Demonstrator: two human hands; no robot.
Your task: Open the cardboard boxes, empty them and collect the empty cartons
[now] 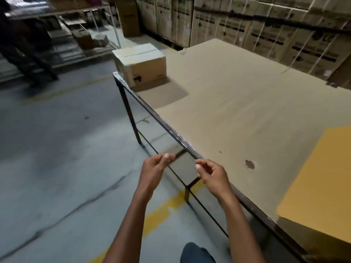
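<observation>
The cardboard box (139,64) sits at the far left corner of the desk (237,111), well apart from us, its top flaps closed and what looks like a strip of tape running along the centre seam. We judge it stiff-walled and compact, not fragile on the outside; its weight we cannot tell while it is sealed and its contents hidden, so we would treat it as possibly heavy. The plain place to take hold is low on two opposite side walls, or under the bottom edges — the taped seam on top is where we would start the opening, not the lifting. The desk top is covered with brown cardboard sheet, which should let the box slide rather than catch, and a yellower sheet (319,179) lies at the near right. Our left hand (157,166) and right hand (210,171) hang in front of the near desk edge, fingers loosely curled, thumbs toward each other, touching nothing that we can make out — neither is on the box. Beyond the desk, tall stacked cartons (256,27) line the wall.
</observation>
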